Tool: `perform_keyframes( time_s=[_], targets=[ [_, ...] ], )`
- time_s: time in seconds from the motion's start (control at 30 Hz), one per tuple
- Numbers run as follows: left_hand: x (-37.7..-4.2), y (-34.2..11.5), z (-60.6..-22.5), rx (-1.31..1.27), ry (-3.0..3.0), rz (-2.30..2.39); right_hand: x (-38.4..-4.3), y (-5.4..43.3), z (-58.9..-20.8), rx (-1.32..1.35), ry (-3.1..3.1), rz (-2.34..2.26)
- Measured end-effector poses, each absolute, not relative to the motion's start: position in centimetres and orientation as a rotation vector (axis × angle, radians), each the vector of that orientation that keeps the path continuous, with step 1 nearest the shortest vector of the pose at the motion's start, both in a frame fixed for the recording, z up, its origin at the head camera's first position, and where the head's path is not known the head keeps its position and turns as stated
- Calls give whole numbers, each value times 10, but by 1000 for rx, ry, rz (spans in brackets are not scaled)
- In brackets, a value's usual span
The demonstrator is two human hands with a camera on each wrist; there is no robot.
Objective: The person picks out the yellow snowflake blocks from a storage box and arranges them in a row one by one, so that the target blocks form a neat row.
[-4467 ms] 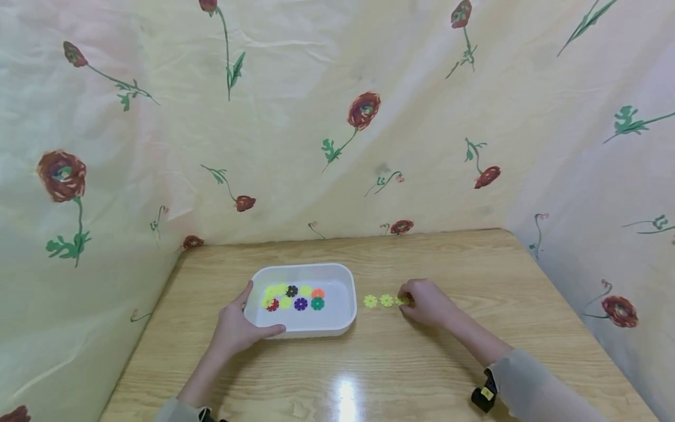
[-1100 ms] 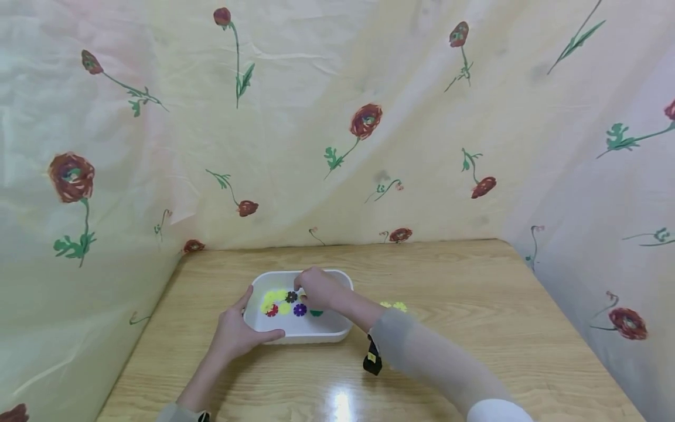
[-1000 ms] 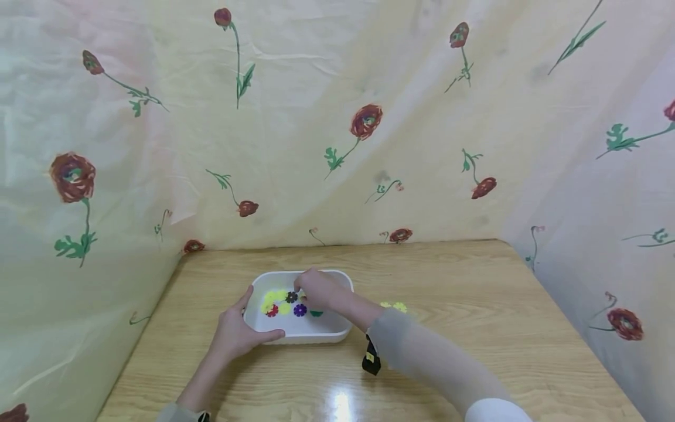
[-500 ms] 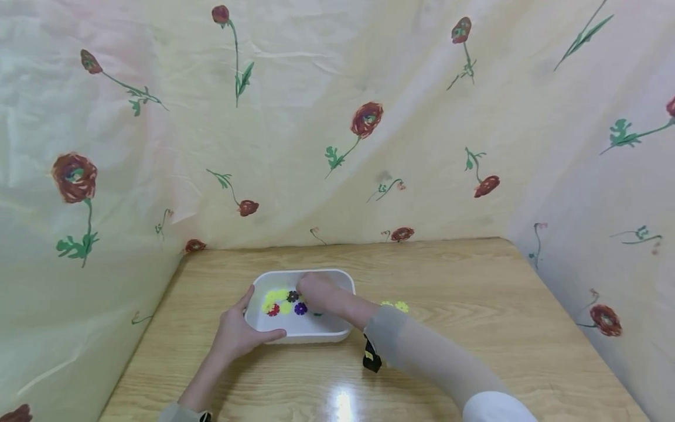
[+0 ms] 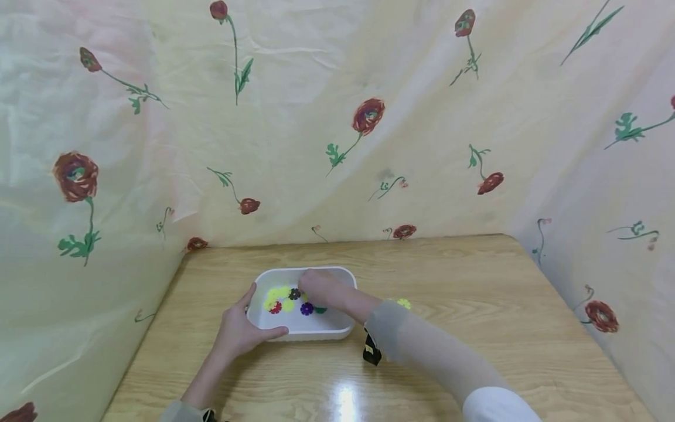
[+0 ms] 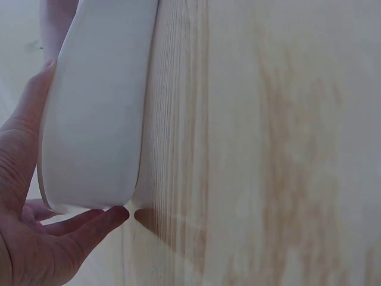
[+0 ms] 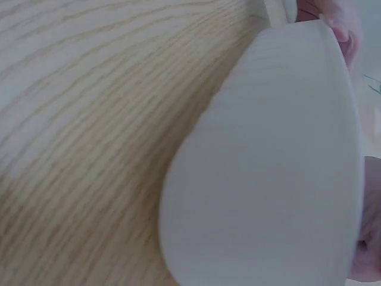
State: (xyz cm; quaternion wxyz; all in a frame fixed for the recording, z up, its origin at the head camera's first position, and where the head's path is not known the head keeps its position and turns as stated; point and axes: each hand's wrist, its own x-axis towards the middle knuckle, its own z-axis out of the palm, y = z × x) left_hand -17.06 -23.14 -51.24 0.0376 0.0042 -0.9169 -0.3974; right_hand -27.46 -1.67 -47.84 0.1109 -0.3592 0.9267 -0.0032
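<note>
My left hand (image 5: 239, 330) grips the left end of a white plastic tray (image 5: 316, 336), thumb over the near rim; the left wrist view shows its fingers against the tray's outer wall. Inside lie small snowflake building discs: several yellow discs (image 5: 278, 293), a red disc (image 5: 275, 307), a black disc (image 5: 295, 294), a purple disc (image 5: 307, 309) and a partly covered green disc (image 5: 320, 310). My right hand (image 5: 323, 288) reaches down into the tray's right half, over the discs. Its fingertips are hidden, so whether it pinches a disc cannot be seen.
A yellow disc (image 5: 403, 303) lies on the wooden table (image 5: 453, 275) right of the tray, partly behind the right sleeve (image 5: 422, 340). A black wrist device (image 5: 371, 351) hangs under that forearm. Flowered cloth (image 5: 285, 146) surrounds the table's back and sides.
My right hand, setting a yellow disc in a row on the table 4.5 s ago, is now in the tray, its fingers drawn lower and further hidden. The purple disc has shifted slightly right. The left hand keeps its grip.
</note>
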Motion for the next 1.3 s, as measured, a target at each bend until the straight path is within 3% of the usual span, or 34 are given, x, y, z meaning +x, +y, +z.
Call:
perform_keyframes(
  time_s=[1.3],
  targets=[
    [-167,-236,-510,16,-2837,-1220,-271,-11,-465,-1060,2551,-54]
  ],
)
